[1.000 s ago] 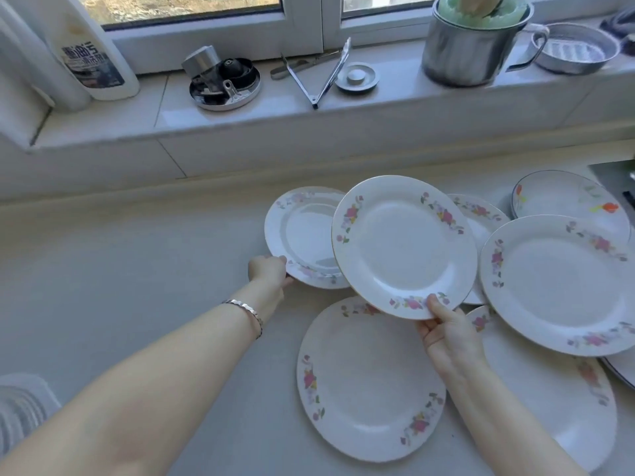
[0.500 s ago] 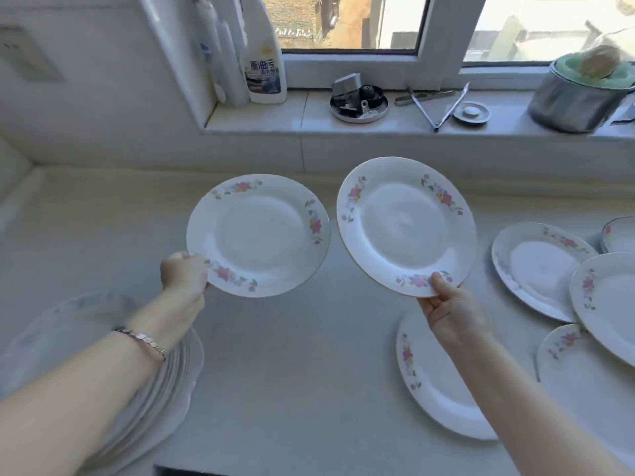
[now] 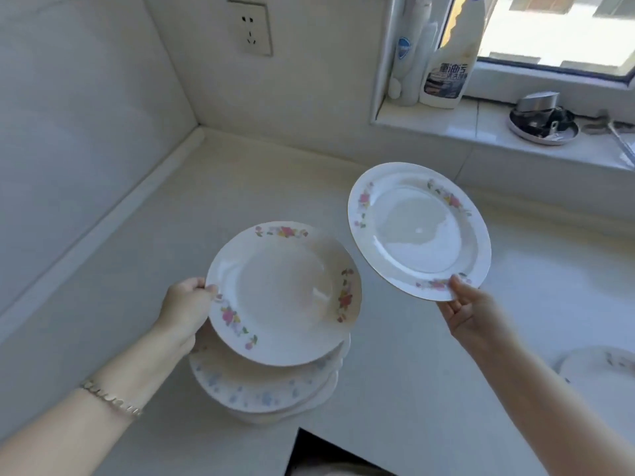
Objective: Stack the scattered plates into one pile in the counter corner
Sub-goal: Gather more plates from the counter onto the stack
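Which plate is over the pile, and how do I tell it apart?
From the counter corner below the wall socket, come toward the camera to the pile of plates. Over it is the plate the left hand grips by the rim. It has pink flowers, unlike the pile's blue-flowered plate, and sits lower than the other plate in the right hand.

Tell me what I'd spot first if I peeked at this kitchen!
You'd spot two white plates with pink flowers, one in each hand. The left hand grips the lower plate just over the pile of plates on the counter, near the corner. The right hand pinches the tilted plate higher up, toward the windowsill.
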{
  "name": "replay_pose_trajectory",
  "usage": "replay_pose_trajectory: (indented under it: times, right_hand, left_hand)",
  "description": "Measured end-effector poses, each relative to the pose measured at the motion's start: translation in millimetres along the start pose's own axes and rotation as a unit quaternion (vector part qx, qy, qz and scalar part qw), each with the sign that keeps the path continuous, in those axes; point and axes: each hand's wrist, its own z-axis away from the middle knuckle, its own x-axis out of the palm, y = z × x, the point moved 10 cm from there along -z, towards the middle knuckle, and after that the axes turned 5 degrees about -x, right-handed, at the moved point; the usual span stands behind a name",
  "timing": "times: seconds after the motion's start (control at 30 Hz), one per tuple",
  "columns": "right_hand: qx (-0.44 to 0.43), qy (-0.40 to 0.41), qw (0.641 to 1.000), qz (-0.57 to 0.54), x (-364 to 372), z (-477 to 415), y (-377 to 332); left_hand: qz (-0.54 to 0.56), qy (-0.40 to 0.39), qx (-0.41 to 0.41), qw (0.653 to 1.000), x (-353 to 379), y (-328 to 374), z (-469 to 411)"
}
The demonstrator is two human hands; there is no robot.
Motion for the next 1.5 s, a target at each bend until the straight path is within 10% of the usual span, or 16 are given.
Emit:
replay_pose_trajectory:
  times: [0.6,0.93,1.13,1.27,1.5]
  right_hand:
    - [0.022,-0.064,0.990,0.127,40.1,6.1,38.6]
    - [0.064,-0.058,0.984,0.156,30.0,16.8,64.8]
    - [0.059,-0.085,0.974,0.204,31.1,21.4,61.4]
    - [0.048,-0.111,0.955,0.272,42.0,29.0,57.8]
    - [0.061,-0.131,0.925,0.352,48.5,38.7,84.4]
  left_hand:
    - [-0.153,-0.029,0.044,0.987,-35.4,-22.7,-8.4]
    - [-0.399,0.038,0.136,0.906,-36.8,-1.1,6.3]
    - [-0.330,0.049,0.121,0.935,-37.7,-13.4,6.2]
    - [-0.013,-0.023,0.080,0.996,-11.2,-28.9,14.9]
    - [0.128,-0.004,0.024,0.991,-9.3,-49.5,13.7]
